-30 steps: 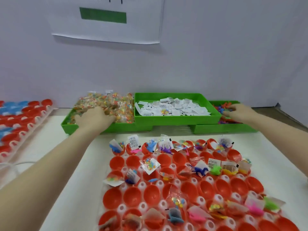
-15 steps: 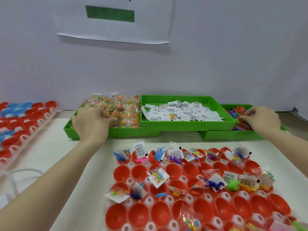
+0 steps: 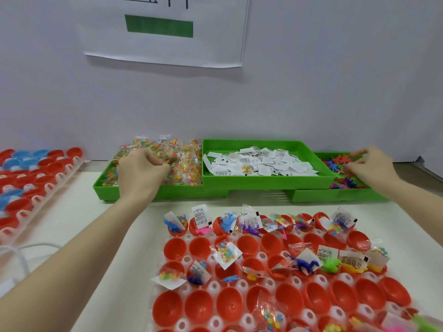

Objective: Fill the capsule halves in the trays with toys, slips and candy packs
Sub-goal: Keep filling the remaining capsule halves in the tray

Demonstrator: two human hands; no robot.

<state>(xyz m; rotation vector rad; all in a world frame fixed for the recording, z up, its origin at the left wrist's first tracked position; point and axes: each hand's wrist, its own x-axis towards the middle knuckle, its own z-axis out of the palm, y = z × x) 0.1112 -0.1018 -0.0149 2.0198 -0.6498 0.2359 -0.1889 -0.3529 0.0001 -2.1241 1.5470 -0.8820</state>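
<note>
Red capsule halves (image 3: 206, 304) sit in a clear tray (image 3: 215, 287) in front of me; some hold toys, slips and candy packs, several are bare. At the back stand three green bins: candy packs (image 3: 184, 161) on the left, white slips (image 3: 261, 161) in the middle, small plastic toys (image 3: 335, 164) on the right. My left hand (image 3: 141, 173) reaches into the candy bin with fingers curled around packs. My right hand (image 3: 369, 166) is in the toy bin, fingertips pinching among the toys.
A second tray of red and blue capsule halves (image 3: 26, 178) lies at the far left. A white cable (image 3: 21, 255) curves across the table's left side. A white wall with a paper sign (image 3: 163, 29) stands right behind the bins.
The view tilted up, so bins and tray sit lower in frame. Both hands stayed in their bins; the left hand's fingers curled tighter on candy packs.
</note>
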